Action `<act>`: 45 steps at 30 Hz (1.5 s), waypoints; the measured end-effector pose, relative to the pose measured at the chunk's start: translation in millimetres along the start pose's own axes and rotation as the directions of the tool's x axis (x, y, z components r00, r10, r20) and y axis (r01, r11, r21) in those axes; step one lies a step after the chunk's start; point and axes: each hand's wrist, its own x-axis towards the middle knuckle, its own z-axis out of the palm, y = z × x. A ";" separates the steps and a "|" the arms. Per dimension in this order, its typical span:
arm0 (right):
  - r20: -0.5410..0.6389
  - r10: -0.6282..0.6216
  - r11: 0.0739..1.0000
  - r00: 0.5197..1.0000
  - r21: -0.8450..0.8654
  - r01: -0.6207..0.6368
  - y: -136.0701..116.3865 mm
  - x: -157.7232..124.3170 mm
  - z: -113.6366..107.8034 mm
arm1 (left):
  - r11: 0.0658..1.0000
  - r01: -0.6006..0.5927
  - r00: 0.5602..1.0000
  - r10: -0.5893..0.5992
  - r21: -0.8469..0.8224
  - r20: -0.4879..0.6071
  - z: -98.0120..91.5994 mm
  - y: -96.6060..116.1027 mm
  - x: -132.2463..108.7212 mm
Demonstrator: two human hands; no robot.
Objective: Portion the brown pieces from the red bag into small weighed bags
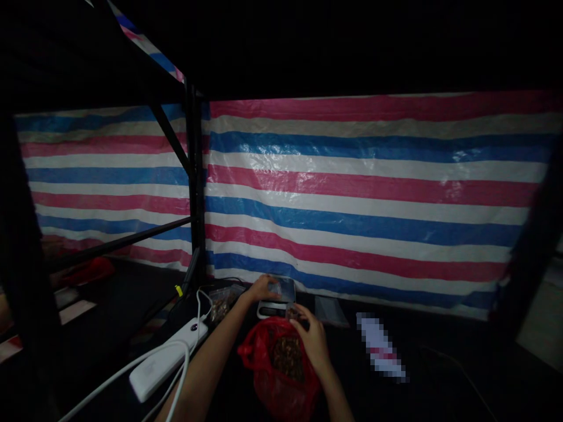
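My left hand [263, 288] grips the edge of a clear plastic bag [281, 288], which stands over a small white digital scale [268, 309]. My right hand [313, 340] holds a small clear packet of dark pieces [294, 313] just above a red plastic bag [268, 375]. That red bag lies open under my hands, filled with brown, dried-looking pieces [285, 357]. Left of the scale lies a clear bag of similar brown pieces [222, 305]. The dim light hides fine detail, and the scale's display cannot be read.
A white power strip [169, 357] with white cables lies at lower left on the dark table [440, 351]. A flat clear sleeve [329, 310] and a pixelated white-and-red packet [380, 346] lie to the right. A black metal rack [193, 176] and a striped tarp [365, 193] stand behind.
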 end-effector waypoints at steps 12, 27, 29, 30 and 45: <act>-0.108 -0.136 0.983 0.985 -0.142 0.120 -27.7 -0.6 -5.2 | 0.679 0.003 0.999 -0.039 -0.734 -0.032 32.0 36.1 -85.1; -0.012 -0.179 0.978 0.984 -0.114 0.176 -35.9 -5.5 -4.0 | 0.698 -0.010 0.999 -0.028 -0.716 -0.042 31.9 41.1 -90.0; -0.016 -0.191 0.978 0.981 -0.087 0.189 -38.9 -5.5 -3.8 | 0.714 -0.023 0.999 -0.014 -0.700 -0.047 32.3 43.4 -91.2; -0.016 -0.200 0.977 0.980 -0.083 0.198 -39.7 -5.2 -4.1 | 0.722 -0.026 0.999 -0.007 -0.692 -0.045 32.1 44.7 -91.8; -0.059 -0.326 0.923 0.944 -0.236 0.304 -51.3 -6.4 -13.3 | 0.787 -0.044 0.998 0.005 -0.615 -0.064 27.6 52.2 -96.5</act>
